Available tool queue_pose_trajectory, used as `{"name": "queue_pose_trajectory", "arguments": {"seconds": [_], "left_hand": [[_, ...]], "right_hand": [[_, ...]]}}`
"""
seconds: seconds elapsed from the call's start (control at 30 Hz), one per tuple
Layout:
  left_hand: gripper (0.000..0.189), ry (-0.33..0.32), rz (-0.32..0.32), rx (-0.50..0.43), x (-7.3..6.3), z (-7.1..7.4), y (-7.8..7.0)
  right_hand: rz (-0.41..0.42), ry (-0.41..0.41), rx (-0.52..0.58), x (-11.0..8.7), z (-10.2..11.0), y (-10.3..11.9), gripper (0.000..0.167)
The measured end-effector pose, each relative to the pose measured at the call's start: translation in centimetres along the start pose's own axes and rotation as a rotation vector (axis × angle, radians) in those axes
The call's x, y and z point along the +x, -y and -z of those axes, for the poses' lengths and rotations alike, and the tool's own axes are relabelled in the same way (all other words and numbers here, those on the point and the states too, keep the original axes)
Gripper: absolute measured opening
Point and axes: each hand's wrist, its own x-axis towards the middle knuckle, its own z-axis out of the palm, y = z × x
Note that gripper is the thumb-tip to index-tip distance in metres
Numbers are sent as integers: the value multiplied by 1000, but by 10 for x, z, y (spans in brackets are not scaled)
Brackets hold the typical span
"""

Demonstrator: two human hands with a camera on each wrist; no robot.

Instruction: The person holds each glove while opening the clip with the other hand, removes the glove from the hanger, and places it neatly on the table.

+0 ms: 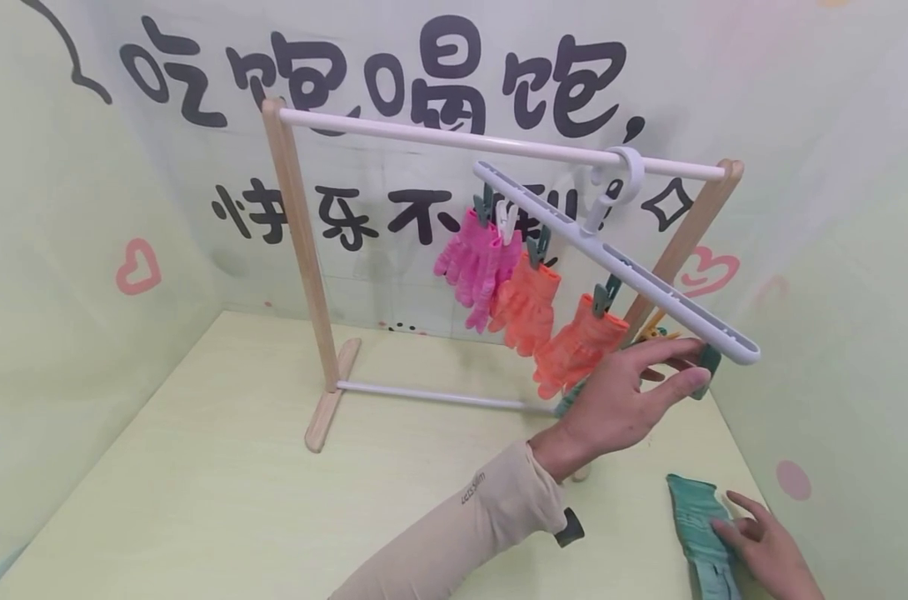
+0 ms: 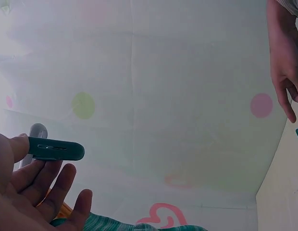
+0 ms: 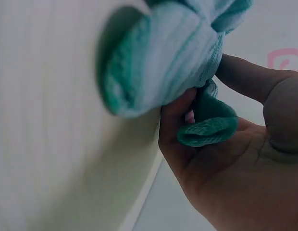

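Observation:
My left hand (image 1: 622, 400) pinches a dark green clip (image 1: 707, 371) at the near right end of a white clip hanger (image 1: 649, 283). In the left wrist view, that green clip (image 2: 57, 149) sits between thumb and fingers, the other fingers spread. Low on the right, my right hand (image 1: 769, 546) holds a green glove (image 1: 697, 521) by its side, close over the table. The right wrist view has the glove (image 3: 163, 62) between thumb and fingers. Another green glove (image 1: 569, 402) is mostly hidden behind my left hand.
The hanger's hook hangs on the upper bar (image 1: 424, 136) of a wooden-sided rack (image 1: 304, 250). Pink gloves (image 1: 472, 258) and orange gloves (image 1: 525, 304) hang from its other clips. An orange-yellow clip (image 1: 658, 327) shows behind my left hand. Printed cloth (image 1: 177, 208) surrounds the table (image 1: 222, 467).

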Motion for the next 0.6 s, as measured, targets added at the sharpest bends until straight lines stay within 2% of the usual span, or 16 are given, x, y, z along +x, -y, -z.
{"name": "queue_pose_trajectory", "arguments": {"seconds": [0.3,0.47,0.6], "left_hand": [[40,8,12,-3,-1,1,0],[40,4,14,10,-1,2,1],[41,5,22,12,-1,3,0]], "right_hand": [[5,-70,-128,-11,4,9,63],[82,-106,-154,-25,-3,24,52],[138,-67,-174,-30,-14,31,44]]}}
